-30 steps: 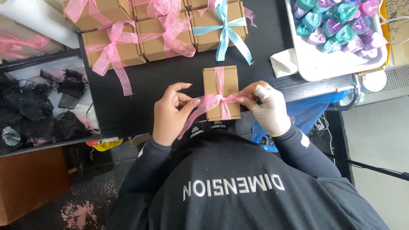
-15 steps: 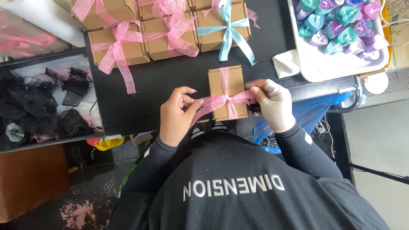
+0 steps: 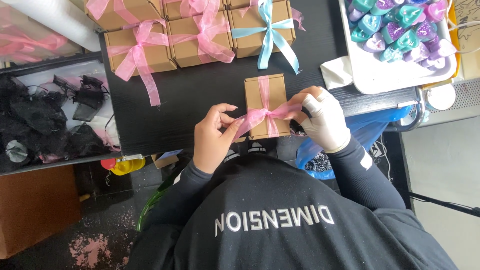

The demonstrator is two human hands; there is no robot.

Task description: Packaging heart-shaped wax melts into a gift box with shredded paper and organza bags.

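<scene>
Box: we have the small brown box (image 3: pixel 278 95) lying flat at the near edge of the black worktop (image 3: pixel 200 95), at the 12 o'clock of our chest.
Ribbon: the pink ribbon (image 3: pixel 265 114) runs lengthwise over the lid and crosses in a knot near its front end.
Left hand (image 3: pixel 212 142): bare, at the box's 8 o'clock, fingers pinched on the ribbon's left tail.
Right hand (image 3: pixel 325 122): gloved, at the box's 3 o'clock, fingers clenched on the right tail.
Doing it well: we judge that both tails need an even, level pull, so that the knot stays centred and the sheer ribbon lies untwisted.
Around us: the tied boxes (image 3: pixel 200 35) lie at 11 o'clock and the white tray (image 3: pixel 380 80) of heart shapes at 2 o'clock.
</scene>
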